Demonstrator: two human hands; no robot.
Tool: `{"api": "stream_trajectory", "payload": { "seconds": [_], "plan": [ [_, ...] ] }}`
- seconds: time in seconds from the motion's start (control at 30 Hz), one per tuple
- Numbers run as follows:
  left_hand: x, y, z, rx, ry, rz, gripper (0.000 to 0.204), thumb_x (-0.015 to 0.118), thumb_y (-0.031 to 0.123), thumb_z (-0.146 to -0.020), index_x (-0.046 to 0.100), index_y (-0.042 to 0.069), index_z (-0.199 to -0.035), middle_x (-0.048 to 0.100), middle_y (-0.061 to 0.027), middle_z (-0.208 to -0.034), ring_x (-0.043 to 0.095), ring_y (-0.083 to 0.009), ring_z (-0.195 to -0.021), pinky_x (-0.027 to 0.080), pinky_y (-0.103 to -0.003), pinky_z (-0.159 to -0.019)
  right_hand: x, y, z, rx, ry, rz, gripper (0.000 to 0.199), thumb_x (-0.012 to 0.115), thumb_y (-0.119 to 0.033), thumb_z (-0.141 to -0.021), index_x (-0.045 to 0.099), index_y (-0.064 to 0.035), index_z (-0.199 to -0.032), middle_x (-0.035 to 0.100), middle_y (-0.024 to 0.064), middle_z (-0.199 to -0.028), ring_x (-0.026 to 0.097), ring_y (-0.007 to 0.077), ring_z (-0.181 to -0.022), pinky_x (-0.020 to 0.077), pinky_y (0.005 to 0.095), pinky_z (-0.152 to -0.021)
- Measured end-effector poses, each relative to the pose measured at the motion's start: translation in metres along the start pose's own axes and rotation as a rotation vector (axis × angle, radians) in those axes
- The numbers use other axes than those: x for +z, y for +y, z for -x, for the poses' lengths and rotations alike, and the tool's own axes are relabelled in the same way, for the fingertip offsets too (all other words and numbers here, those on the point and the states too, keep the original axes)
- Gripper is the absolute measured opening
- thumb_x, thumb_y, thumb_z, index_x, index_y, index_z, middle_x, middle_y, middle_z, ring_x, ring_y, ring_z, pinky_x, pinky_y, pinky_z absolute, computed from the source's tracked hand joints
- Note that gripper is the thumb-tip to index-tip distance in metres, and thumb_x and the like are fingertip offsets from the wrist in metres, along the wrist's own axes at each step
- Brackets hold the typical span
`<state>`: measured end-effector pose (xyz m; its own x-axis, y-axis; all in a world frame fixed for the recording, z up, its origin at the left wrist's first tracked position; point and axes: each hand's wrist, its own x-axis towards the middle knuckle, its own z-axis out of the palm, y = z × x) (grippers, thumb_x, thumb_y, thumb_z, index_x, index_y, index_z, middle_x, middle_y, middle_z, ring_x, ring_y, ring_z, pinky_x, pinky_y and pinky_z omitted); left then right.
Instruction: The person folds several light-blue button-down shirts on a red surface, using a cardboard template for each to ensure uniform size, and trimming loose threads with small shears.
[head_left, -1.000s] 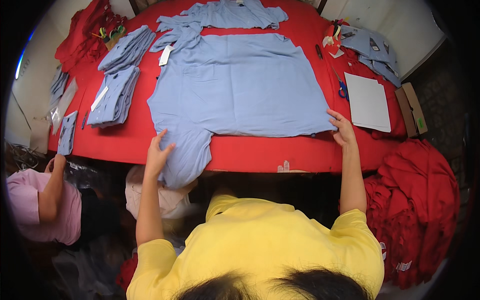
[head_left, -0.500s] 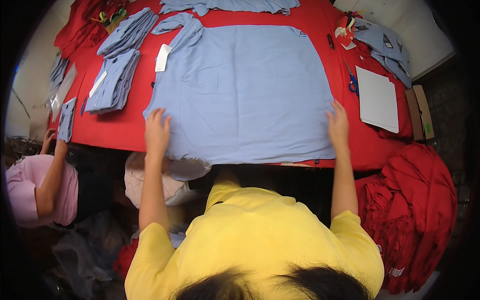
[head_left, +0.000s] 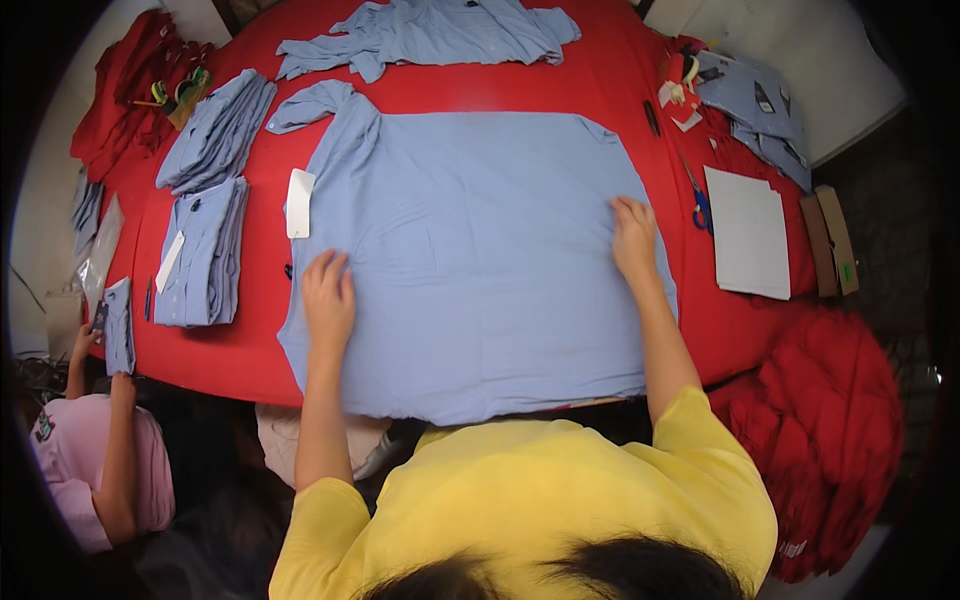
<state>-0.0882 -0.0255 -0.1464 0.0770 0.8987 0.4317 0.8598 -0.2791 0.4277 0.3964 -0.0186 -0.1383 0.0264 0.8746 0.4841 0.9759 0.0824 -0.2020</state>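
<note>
A light blue shirt [head_left: 490,260] lies spread on the red-covered table in front of me, one sleeve turned up at its upper left. My left hand [head_left: 328,300] rests on the shirt near its left edge, fingers stretched and slightly apart. Near the shirt's right edge, the fingers of my right hand [head_left: 635,235] are bent and closed on the fabric. A white tag [head_left: 299,204] lies at the shirt's left side, above my left hand.
Folded blue shirts [head_left: 205,255] are stacked at left. Another shirt [head_left: 450,35] lies across the back. White sheets [head_left: 748,235] and blue-handled scissors [head_left: 702,210] sit at right, above a red cloth heap [head_left: 810,430]. A co-worker in pink [head_left: 105,450] handles a folded garment.
Both hands have moved inward over the shirt from its side edges, and the right hand's fingers have curled. My view has shifted, so the table sits lower in the picture.
</note>
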Motion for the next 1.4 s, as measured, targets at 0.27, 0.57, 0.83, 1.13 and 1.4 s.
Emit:
{"api": "stream_trajectory", "payload": {
  "seconds": [0.27,0.57,0.83,1.13,1.4],
  "plan": [
    [0.059,-0.058,-0.149,-0.099,0.188,-0.265,0.033,0.063,0.024,-0.086,0.063,0.012,-0.116,0.054,-0.0109,-0.127,0.046,-0.0307,-0.12,0.033,-0.047,-0.102,0.084,0.027,-0.18,0.343,-0.11,0.277,0.04,0.047,-0.026,-0.094,0.052,-0.0084,-0.13,0.049,0.0061,-0.138,0.042,0.0312,-0.123,0.0326,0.053,-0.098],
    [0.087,-0.008,-0.303,-0.426,0.199,0.034,0.058,0.059,0.048,-0.088,0.053,0.006,-0.128,0.061,-0.0208,-0.111,0.057,-0.0392,-0.098,0.046,-0.046,-0.082,0.107,0.045,-0.182,0.455,-0.036,0.312,0.046,0.045,-0.03,-0.096,0.048,-0.0066,-0.135,0.044,0.0045,-0.143,0.037,0.0284,-0.128,0.0261,0.048,-0.105],
    [0.068,-0.027,-0.359,-0.042,-0.494,1.467,0.014,0.064,0.011,-0.08,0.055,0.008,-0.09,0.059,-0.0039,-0.093,0.057,-0.013,-0.079,0.046,-0.023,-0.072,0.102,0.046,-0.185,0.496,-0.051,0.289,0.046,0.044,-0.029,-0.096,0.047,-0.0061,-0.136,0.042,0.0048,-0.145,0.035,0.0283,-0.13,0.0243,0.0465,-0.108],
    [0.078,-0.069,-0.411,-0.441,-0.009,0.422,0.046,0.059,0.018,-0.087,0.055,0.006,-0.131,0.06,-0.0181,-0.118,0.058,-0.0308,-0.111,0.044,-0.038,-0.095,0.108,0.026,-0.192,0.451,-0.045,0.275,0.047,0.043,-0.028,-0.096,0.045,-0.0048,-0.137,0.042,0.0071,-0.144,0.036,0.0285,-0.128,0.0263,0.0462,-0.107],
    [0.079,-0.023,-0.252,-0.065,-0.032,0.067,0.029,0.055,0.015,-0.088,0.064,0.011,-0.116,0.058,-0.0135,-0.123,0.053,-0.0335,-0.115,0.042,-0.04,-0.098,0.107,0.054,-0.179,0.462,0.008,0.374,0.046,0.043,-0.028,-0.096,0.046,-0.0045,-0.136,0.045,0.0053,-0.142,0.039,0.0274,-0.127,0.0264,0.0522,-0.105]
  ]
}}
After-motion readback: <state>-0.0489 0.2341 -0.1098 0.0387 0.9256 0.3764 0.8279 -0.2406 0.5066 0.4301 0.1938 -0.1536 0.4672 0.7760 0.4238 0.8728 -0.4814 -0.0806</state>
